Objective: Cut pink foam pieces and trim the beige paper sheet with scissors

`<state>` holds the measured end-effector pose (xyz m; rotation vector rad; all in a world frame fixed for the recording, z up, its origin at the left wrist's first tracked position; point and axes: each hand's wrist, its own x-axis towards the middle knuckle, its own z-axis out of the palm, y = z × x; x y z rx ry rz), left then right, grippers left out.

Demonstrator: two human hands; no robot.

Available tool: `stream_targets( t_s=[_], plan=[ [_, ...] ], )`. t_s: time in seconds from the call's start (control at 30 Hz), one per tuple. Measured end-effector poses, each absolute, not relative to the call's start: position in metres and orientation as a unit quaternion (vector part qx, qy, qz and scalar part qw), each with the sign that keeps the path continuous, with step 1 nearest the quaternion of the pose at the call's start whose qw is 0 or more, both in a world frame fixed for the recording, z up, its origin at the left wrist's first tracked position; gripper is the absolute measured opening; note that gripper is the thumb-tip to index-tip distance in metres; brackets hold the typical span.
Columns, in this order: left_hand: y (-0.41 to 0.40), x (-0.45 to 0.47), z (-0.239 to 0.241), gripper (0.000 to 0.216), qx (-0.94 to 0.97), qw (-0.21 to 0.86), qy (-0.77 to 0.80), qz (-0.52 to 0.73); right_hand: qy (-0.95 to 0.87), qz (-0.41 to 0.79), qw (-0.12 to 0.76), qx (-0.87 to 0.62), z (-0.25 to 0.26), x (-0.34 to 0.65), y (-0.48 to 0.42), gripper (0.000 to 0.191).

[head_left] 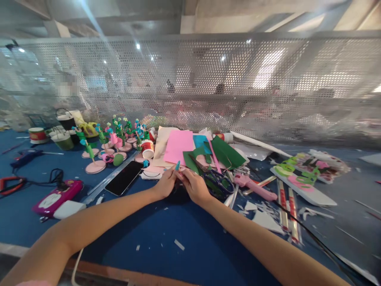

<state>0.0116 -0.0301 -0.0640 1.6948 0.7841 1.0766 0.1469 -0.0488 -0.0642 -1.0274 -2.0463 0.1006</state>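
Perforated metal screening [190, 71] runs along the far edge of a blue tabletop [190, 238], with blurred shapes and small lights showing through its holes. Between the tabletop's near edge and the papers toward the far edge, the left hand [164, 183] and the right hand [195, 186] meet at the fingertips, both closed in a narrow pinch around a small blue piece [177, 165], whose pointed end sticks up between them; its lower part is hidden by the fingers. Just beyond the hands lies a pink sheet [178, 146] on paler paper, with green sheets [228, 153] to its right. Dark-handled scissors [222, 182] rest just beside the right hand, and a pink glue gun [255, 187] lies farther toward the tabletop's right edge, near torn white scraps [268, 220]. Beyond it, a white board [303, 186] carries light-green and pink cutouts. On the other side, a black phone [124, 177] lies face up near the left hand, and small flower-like models [114, 139] stand on pink discs toward the far left corner. A magenta case [58, 198] with a white block [69, 209] against it sits nearer the left edge, and red-handled pliers [11, 184] lie right by that edge.
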Motion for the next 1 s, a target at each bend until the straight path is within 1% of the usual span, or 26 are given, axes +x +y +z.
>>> stream_targets(
  t_s=[0.07,0.17,0.3,0.47,0.77,0.87,1.0],
  plan=[
    [-0.033,0.015,-0.066,0.042,0.693,0.450,0.338,0.450,-0.803,0.047,0.433,-0.406,-0.063,0.146,-0.052,0.027],
    [-0.035,0.015,-0.065,0.042,0.718,0.413,0.357,0.431,-0.791,0.076,0.453,-0.403,-0.062,0.145,-0.055,0.029],
    [-0.033,0.014,-0.062,0.043,0.726,0.394,0.379,0.417,-0.782,0.081,0.455,-0.418,-0.061,0.144,-0.055,0.024],
    [-0.038,0.019,-0.064,0.045,0.723,0.366,0.402,0.427,-0.775,0.074,0.463,-0.424,-0.062,0.143,-0.055,0.024],
    [-0.043,0.024,-0.068,0.042,0.686,0.371,0.420,0.464,-0.751,0.076,0.468,-0.459,-0.063,0.140,-0.061,0.024],
    [-0.043,0.024,-0.066,0.044,0.693,0.370,0.409,0.465,-0.743,0.084,0.487,-0.452,-0.062,0.139,-0.060,0.025],
    [-0.047,0.023,-0.063,0.045,0.706,0.379,0.382,0.460,-0.707,0.136,0.526,-0.452,-0.064,0.138,-0.059,0.027]
  ],
)
